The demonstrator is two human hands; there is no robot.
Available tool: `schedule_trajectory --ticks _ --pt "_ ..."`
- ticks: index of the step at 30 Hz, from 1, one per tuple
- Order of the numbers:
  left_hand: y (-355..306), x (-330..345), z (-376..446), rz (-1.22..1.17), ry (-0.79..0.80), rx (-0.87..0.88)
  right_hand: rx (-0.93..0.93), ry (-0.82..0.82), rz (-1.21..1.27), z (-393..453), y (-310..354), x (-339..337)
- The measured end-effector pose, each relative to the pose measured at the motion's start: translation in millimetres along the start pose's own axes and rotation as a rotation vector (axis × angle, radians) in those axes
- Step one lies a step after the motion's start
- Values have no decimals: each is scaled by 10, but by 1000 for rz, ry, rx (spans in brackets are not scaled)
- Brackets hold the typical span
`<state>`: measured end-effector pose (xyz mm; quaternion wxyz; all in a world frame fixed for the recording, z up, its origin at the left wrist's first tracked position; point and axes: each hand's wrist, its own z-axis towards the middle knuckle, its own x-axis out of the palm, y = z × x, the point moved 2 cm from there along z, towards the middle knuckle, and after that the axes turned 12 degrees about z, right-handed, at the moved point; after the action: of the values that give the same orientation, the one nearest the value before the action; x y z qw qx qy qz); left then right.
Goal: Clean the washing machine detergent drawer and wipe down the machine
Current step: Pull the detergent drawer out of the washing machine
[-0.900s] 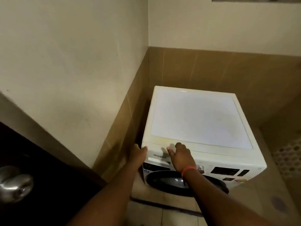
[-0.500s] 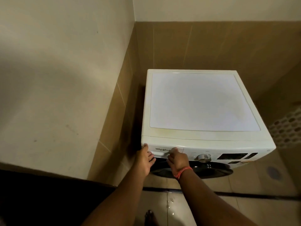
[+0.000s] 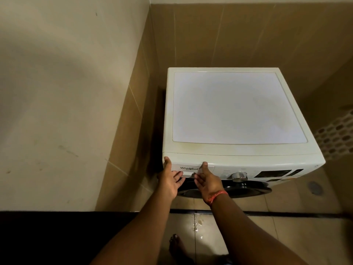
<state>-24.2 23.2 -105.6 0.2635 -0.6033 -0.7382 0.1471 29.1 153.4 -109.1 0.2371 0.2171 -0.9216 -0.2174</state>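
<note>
There is 1 washing machine [image 3: 238, 111], with 1 detergent drawer [image 3: 188, 169], 1 silver dial [image 3: 239, 176] and 1 dark round door [image 3: 238, 189]. 2 hands are in view, left [image 3: 170, 181] and right [image 3: 207, 181]; 1 red wrist thread [image 3: 216, 196]; 1 bare foot [image 3: 176, 245].

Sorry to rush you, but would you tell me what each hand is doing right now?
Left hand: open, thumb on the washer corner, holding nothing.
Right hand: fingers at the drawer front; grip cannot be told.
</note>
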Motion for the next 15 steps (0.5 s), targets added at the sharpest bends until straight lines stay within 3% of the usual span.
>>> schedule_trajectory --ticks 11,13,15 --pt "154 -124 -209 128 -89 -73 72 -51 -184 -104 -50 -250" --pt "172 -170 -267 224 -113 -94 -38 -125 -326 -158 13 -303" --pt "168 -233 -312 386 -197 -48 -163 -92 -606 -255 132 -305"
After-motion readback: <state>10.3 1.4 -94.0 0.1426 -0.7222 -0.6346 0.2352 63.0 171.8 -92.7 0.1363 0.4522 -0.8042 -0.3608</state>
